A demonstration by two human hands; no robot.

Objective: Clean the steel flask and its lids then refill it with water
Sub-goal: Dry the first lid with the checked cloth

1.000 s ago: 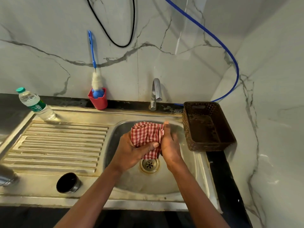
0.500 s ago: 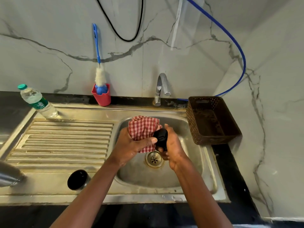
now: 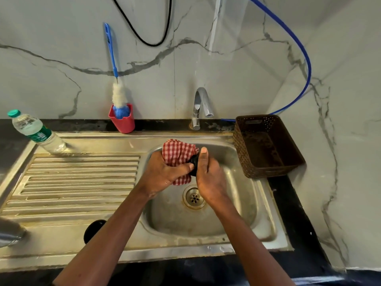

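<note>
**Item: small black lid** (image 3: 193, 163), over the sink basin (image 3: 243, 213), just above and beyond the drain (image 3: 193, 197). It is mostly hidden between the two hands.
- Right hand (image 3: 209, 176): curled round the lid, thumb upright along its near side.
- Left hand (image 3: 165, 174): bunches the checked cloth (image 3: 177, 151) and presses it against the lid's left face, thumb tip touching it.
- Handling, judged: light, rigid, probably plastic, and likely slick if wet. It is best gripped by its rim, leaving the flat face free for the cloth. A slip would drop it only into the basin.

**Item: checked cloth**. Red-and-white woven gingham, soft and limp. It folds to any contour, so it would suit threads and grooves.

**Item: second black lid** (image 3: 93, 230). Round and dark, on the near edge of the drainboard (image 3: 72, 182), partly behind the left forearm.

**Item: steel flask** (image 3: 10, 234). Brushed metal, smooth and curved, at the near left and cut off by the frame — its posture cannot be told. Judged heavier than the lids, stiff and dent-resistant, and best held round the body.

**Surroundings**
- Sink and drainboard: ribbed stainless steel, dull and yellow-stained.
- Tap (image 3: 201, 106): chromed, far centre, with no water visible.
- Bottle brush (image 3: 118, 93): blue handle, white bristles, standing in a red cup (image 3: 123, 122) at the far left of the tap.
- Water bottle (image 3: 35, 131): clear plastic with a green cap, far left.
- Brown basket (image 3: 268, 145): perforated, right of the basin.
- Wall: veined marble.
</note>
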